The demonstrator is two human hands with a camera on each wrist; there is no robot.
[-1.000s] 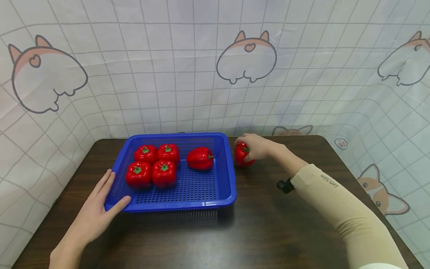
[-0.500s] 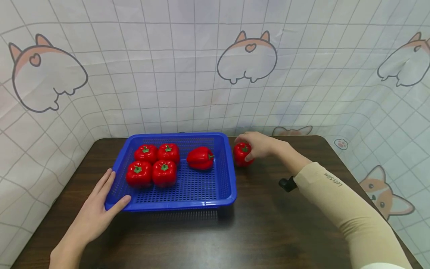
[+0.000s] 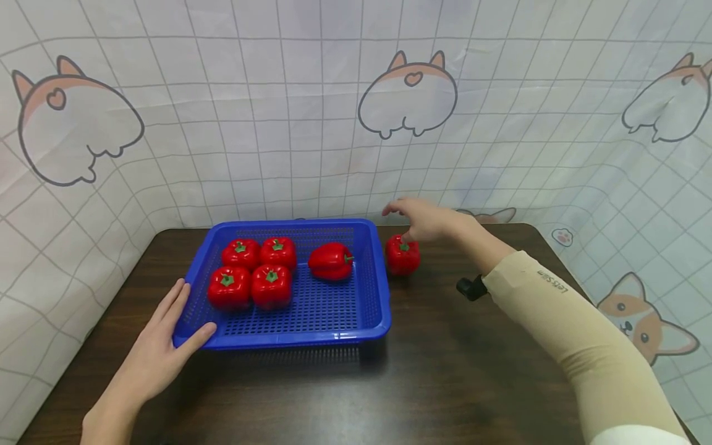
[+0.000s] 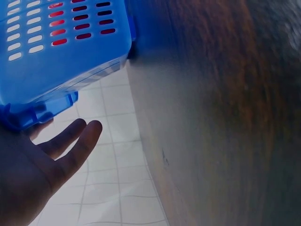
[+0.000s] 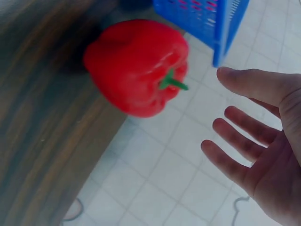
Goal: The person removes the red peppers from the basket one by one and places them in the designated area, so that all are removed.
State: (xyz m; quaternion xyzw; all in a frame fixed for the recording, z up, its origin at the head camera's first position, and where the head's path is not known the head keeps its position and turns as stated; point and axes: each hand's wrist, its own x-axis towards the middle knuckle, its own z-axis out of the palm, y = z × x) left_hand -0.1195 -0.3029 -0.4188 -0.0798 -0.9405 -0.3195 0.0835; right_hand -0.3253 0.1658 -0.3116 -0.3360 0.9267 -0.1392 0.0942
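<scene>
**Standing just right of the blue basket: the outside pepper**

Inside the basket: front-left pepper, front-right pepper, back-left pepper and back-right pepper form a block in its left half, stems up. Side-lying pepper is in its right half, stem toward the right wall. Count: five in.

Outside: one, upright on the table, stem up.

Left hand: at the basket's front-left corner, thumb on the rim, well apart from the extended fingers; clamped on nothing.

Right hand: right of the basket, over the outside pepper. Thumb and fingers spread apart; the right wrist view shows them clear of the pepper.

Progress (judgement): five of six visible peppers count as done by being inside; the outside pepper, ungripped, appears to be the only one left. Side-lying pepper breaks the upright pattern; whether that matters, cannot tell.
</scene>
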